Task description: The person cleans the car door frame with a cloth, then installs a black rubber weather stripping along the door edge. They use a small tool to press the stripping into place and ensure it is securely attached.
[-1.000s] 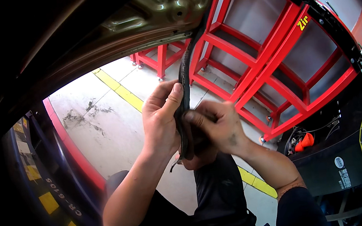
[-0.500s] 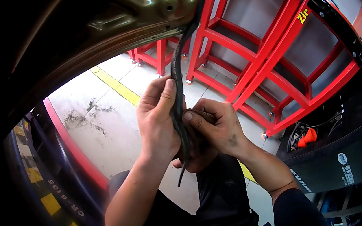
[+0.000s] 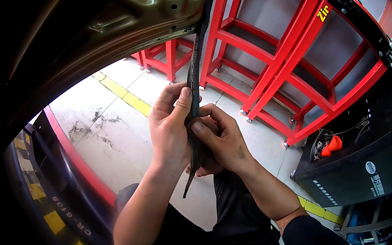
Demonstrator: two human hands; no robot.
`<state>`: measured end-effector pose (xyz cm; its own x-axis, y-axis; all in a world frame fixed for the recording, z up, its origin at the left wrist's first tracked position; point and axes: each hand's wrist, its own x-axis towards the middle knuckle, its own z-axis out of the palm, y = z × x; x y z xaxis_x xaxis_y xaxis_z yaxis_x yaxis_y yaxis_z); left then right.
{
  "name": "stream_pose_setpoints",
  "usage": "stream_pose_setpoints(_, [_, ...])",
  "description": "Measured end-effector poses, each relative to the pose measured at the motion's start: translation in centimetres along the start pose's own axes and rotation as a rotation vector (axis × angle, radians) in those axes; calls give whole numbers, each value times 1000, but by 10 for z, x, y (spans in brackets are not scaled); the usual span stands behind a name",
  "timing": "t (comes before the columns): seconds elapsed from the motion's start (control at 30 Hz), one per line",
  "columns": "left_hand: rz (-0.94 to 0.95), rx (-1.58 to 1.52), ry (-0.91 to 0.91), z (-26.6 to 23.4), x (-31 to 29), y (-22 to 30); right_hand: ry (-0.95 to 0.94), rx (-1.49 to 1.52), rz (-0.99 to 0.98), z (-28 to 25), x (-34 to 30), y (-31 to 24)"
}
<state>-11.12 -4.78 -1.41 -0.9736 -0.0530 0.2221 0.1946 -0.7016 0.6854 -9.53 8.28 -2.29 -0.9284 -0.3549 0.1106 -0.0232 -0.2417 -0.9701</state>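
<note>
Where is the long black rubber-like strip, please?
In the head view, the strip is near the centre, held by the bare left hand and bare right hand, below the brownish metal panel.

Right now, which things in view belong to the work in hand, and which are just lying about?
In the work:
black flexible strip
left hand, holding the strip
right hand, gripping it slightly lower
metal panel, probably, as the strip runs up to its edge

Just around:
red metal frames
black box-shaped unit
orange-red object
</note>
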Motion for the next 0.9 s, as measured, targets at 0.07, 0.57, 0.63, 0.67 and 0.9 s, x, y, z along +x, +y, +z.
stream_pose_setpoints(0.07, [0, 59, 29, -2, 3, -2, -17, 106, 51, 2, 0, 4])
stream_pose_setpoints(0.57, [-7, 90, 72, 5, 5, 0, -58, -73, 153, -3, -19, 18])
stream_pose_setpoints(0.63, [-5, 52, 70, 2, 6, 0, -77, -81, 164, -4, -25, 26])
stream_pose_setpoints(0.67, [-1, 20, 58, 1, 6, 1, -96, -80, 204, -6, -28, 32])
stream_pose_setpoints(0.9, [-71, -16, -105, -5, 6, 3, -73, 93, 250, 1, -46, 51])
